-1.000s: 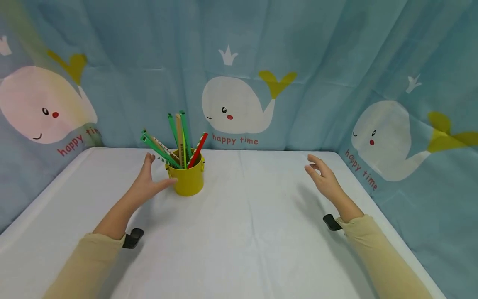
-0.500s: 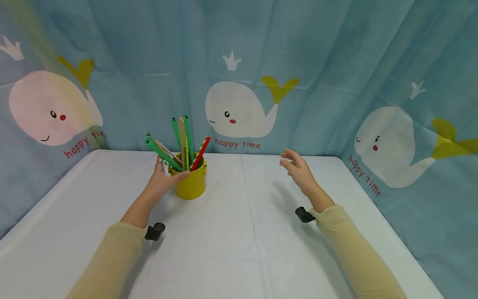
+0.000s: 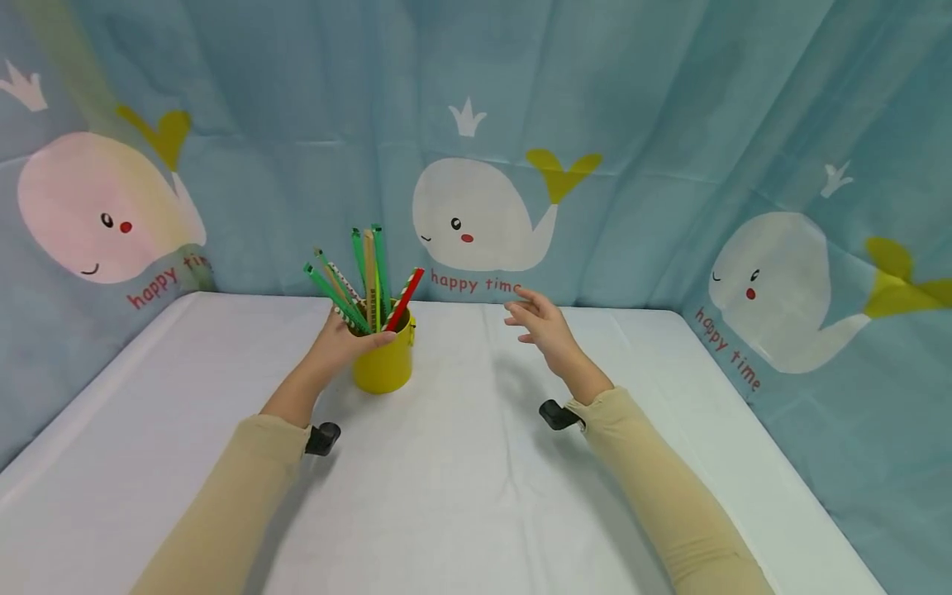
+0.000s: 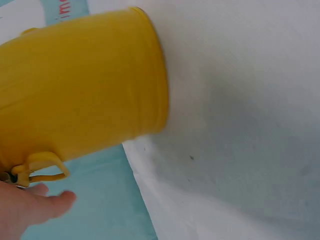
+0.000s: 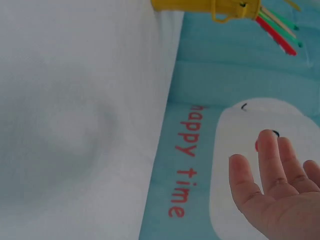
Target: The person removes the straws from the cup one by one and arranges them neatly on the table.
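Observation:
A yellow bucket (image 3: 383,368) stands upright at the back left of the white table. Long thin sticks (image 3: 372,277), green, tan and red-striped, lean out of its top; their kind is not clear. My left hand (image 3: 335,343) is at the bucket's left side, the thumb stretched across its front near the rim and the fingers partly hidden behind. In the left wrist view, extended fingers (image 4: 52,205) lie beside the bucket's handle lug (image 4: 45,162). To the right of the bucket, my right hand (image 3: 549,335) hovers above the table, fingers spread and holding nothing.
A blue curtain (image 3: 632,231) with white whale prints hangs behind the table and along both sides. White cloth covers the table (image 3: 446,479). Black devices, such as the left one (image 3: 323,439), sit at both wrists.
My left hand has moved right and forward to the bucket, and the left-leaning sticks have shifted right. My right hand has travelled left, closer to the bucket.

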`<action>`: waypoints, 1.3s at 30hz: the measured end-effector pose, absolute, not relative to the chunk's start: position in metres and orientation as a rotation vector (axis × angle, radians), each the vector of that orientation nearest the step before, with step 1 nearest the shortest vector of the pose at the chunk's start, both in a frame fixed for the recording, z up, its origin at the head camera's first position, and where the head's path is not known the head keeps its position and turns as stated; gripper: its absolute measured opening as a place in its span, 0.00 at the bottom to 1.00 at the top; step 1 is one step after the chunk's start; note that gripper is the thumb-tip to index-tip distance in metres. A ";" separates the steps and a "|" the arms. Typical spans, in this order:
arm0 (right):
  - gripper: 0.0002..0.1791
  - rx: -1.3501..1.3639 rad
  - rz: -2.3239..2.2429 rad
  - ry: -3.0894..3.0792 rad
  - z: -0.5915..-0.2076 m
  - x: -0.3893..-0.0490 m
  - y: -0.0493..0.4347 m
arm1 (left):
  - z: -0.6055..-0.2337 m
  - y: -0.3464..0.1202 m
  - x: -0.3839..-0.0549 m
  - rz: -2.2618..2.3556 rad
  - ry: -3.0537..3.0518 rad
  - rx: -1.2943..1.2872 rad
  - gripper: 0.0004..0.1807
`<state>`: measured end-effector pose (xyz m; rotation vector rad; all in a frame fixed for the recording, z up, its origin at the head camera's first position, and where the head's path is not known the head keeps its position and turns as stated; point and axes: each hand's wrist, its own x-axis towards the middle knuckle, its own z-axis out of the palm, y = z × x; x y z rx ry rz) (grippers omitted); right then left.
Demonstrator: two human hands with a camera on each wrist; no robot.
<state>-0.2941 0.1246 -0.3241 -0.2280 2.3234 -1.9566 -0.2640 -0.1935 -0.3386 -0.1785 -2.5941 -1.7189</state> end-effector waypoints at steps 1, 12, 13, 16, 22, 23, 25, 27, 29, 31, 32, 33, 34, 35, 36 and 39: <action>0.32 -0.235 -1.955 2.320 -0.323 -0.295 0.122 | -0.339 -0.193 -0.265 -1.725 -2.575 -0.203 0.56; 0.33 -0.311 -1.930 2.258 -0.314 -0.309 0.086 | -0.348 -0.195 -0.266 -1.774 -2.530 -0.167 0.43; 0.32 -0.316 -1.938 2.244 -0.314 -0.310 0.082 | -0.348 -0.195 -0.266 -1.778 -2.525 -0.162 0.43; 0.31 -0.333 -1.935 2.214 -0.315 -0.312 0.069 | -0.350 -0.196 -0.266 -1.782 -2.539 -0.117 0.44; 0.32 -0.330 -1.881 2.197 -0.316 -0.317 0.043 | -0.350 -0.194 -0.262 -1.788 -2.566 -0.047 0.47; 0.33 -0.322 -1.876 2.196 -0.316 -0.318 0.039 | -0.350 -0.194 -0.262 -1.793 -2.560 -0.043 0.46; 0.33 -0.288 -1.867 2.196 -0.317 -0.319 0.031 | -0.350 -0.193 -0.261 -1.802 -2.546 -0.053 0.45; 0.33 -0.259 -1.858 2.198 -0.317 -0.320 0.024 | -0.350 -0.192 -0.261 -1.810 -2.533 -0.072 0.44; 0.34 -0.240 -1.849 2.196 -0.318 -0.321 0.017 | -0.350 -0.192 -0.262 -1.814 -2.524 -0.090 0.44; 0.35 -0.226 -1.854 2.177 -0.320 -0.322 0.010 | -0.350 -0.192 -0.261 -1.811 -2.527 -0.086 0.44; 0.35 -0.217 -1.859 2.172 -0.320 -0.322 0.006 | -0.350 -0.192 -0.261 -1.812 -2.529 -0.074 0.44; 0.35 -0.210 -1.868 2.163 -0.321 -0.322 0.002 | -0.351 -0.192 -0.261 -1.811 -2.532 -0.064 0.45; 0.35 -0.198 -1.885 2.152 -0.322 -0.322 -0.002 | -0.351 -0.193 -0.260 -1.808 -2.539 -0.048 0.45; 0.35 -0.189 -1.902 2.144 -0.323 -0.322 -0.006 | -0.351 -0.194 -0.260 -1.807 -2.542 -0.034 0.46; 0.34 -0.181 -1.921 2.138 -0.324 -0.322 -0.010 | -0.351 -0.194 -0.259 -1.810 -2.541 -0.033 0.46; 0.30 -0.167 -1.970 2.152 -0.326 -0.322 -0.020 | -0.351 -0.193 -0.259 -1.824 -2.517 -0.059 0.46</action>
